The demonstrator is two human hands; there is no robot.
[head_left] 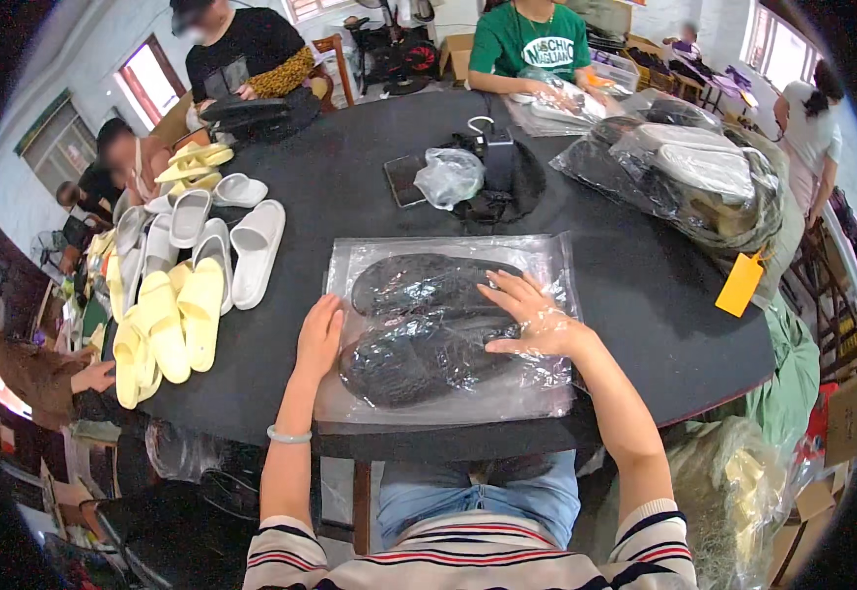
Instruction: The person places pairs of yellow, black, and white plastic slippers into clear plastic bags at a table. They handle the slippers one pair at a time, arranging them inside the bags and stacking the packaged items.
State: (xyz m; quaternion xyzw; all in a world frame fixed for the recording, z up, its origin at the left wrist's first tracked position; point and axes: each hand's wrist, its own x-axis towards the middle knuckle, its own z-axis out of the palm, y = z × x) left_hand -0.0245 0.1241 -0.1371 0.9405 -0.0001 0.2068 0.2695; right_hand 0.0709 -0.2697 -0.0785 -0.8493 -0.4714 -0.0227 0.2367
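A pair of black slippers (404, 359) lies side by side inside a clear plastic bag (537, 393), flat on the black table in front of me. Over the bag's right part my right hand (537, 320) is spread, its fingertips on the plastic above the slippers. Along the bag's left edge rests my left hand (320, 334), fingers stretched out and holding nothing. More clear plastic shows under the bag, perhaps a stack of such bags.
Grey and yellow slides (198, 305) are heaped at the table's left. Beyond the bag are a phone (405, 182), a crumpled plastic bag (450, 178) and a black box-shaped device (497, 162). Bagged footwear (684, 162) piles up at right. Co-workers handle items across the table.
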